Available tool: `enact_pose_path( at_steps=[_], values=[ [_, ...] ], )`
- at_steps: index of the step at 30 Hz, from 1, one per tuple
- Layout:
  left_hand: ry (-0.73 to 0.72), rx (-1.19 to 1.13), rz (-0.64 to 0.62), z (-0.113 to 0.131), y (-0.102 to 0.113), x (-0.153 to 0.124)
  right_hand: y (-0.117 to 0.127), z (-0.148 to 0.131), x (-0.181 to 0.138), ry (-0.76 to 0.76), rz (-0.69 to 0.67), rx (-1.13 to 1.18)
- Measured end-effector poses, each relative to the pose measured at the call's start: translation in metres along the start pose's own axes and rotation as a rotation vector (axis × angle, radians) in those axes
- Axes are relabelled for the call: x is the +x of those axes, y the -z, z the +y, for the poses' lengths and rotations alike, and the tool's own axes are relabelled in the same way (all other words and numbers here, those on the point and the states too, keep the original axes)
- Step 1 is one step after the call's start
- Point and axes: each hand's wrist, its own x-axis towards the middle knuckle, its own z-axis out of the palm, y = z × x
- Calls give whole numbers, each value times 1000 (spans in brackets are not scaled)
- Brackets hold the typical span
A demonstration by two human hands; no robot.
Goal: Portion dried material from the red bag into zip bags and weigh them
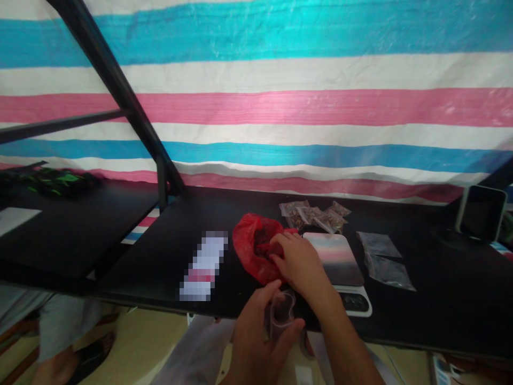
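Note:
Low in the head view, my left hand (260, 331) curls around a small clear plastic bag (282, 309), its mouth held apart between thumb and fingers near the table's front edge. My right hand (295, 262) reaches into an open red plastic bag (250, 243), with thumb and forefinger drawn together at the dark brown bits inside. The fingertips are partly hidden, so what they pinch does not show clearly. A kitchen scale (334, 262) with a shiny plate and a dark display lies just right of the red bag, partly behind my right forearm.
Several filled clear zip bags (315, 215) lie behind the scale. To its right are flat clear bags (387, 262). A pixelated strip (204, 267) lies left of the red bag. A screen on a stand (481, 214) stands far right. Another person's leg (64, 326) shows lower left.

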Motion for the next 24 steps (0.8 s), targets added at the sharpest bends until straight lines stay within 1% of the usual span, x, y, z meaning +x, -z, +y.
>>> enact_pose_path(
  at_steps=[1,3,6,9,12,15,18,20,22,24],
  values=[
    [10,9,-31,0,-3,-1,1,1,2,-25,8,4],
    [74,-4,-47,3,-9,-2,4,4,2,-62,0,15],
    [219,-125,-12,12,-19,1,14,9,-7,-71,-40,61],
    [331,-329,62,19,-24,7,24,13,-19,-60,-76,124],
    [399,-459,145,21,-19,17,31,13,-30,-52,-143,162],
    [440,-478,246,20,-9,28,33,10,-36,-2,-216,224],
    [462,-476,368,20,2,41,33,4,-35,69,-278,343],
    [470,-476,435,20,7,49,32,2,-32,87,-258,396],
    [476,-460,504,21,11,54,30,3,-27,70,-159,391],
    [460,-415,569,23,13,52,26,7,-22,51,-67,333]
  ],
)
